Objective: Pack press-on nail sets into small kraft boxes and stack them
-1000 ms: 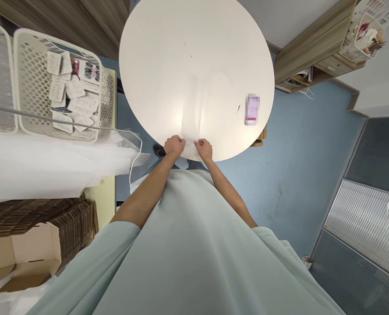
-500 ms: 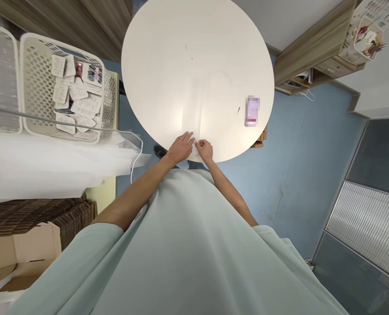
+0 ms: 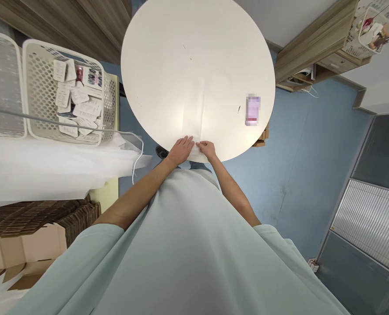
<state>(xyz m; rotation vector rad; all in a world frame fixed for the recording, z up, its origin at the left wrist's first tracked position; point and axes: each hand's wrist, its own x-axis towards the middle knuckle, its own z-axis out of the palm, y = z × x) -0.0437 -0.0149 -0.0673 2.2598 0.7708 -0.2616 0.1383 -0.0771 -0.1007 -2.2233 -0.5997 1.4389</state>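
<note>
A thin, whitish, see-through sheet (image 3: 192, 118) lies as a long strip on the round white table (image 3: 161, 57), running away from its near edge. It barely stands out against the tabletop, and its exact kind is unclear. My left hand (image 3: 180, 149) rests palm down on the sheet's near left part, fingers stretched out. Close beside it on the right, my right hand (image 3: 207, 148) pinches the sheet's right edge between thumb and fingers. The fingertips of both hands are a small gap apart.
A blurred purple rectangular item (image 3: 252, 110) lies on the table's right side. At left stand a white basket (image 3: 104, 103) of small cards, white sheets (image 3: 59, 166) and stacked cardboard (image 3: 43, 214). A cable (image 3: 115, 130) crosses there. A wooden cabinet (image 3: 312, 48) stands at right.
My right hand has shifted slightly to the right and turned more sideways, still at the sheet's right edge. My left hand has flattened and moved slightly nearer to me.
</note>
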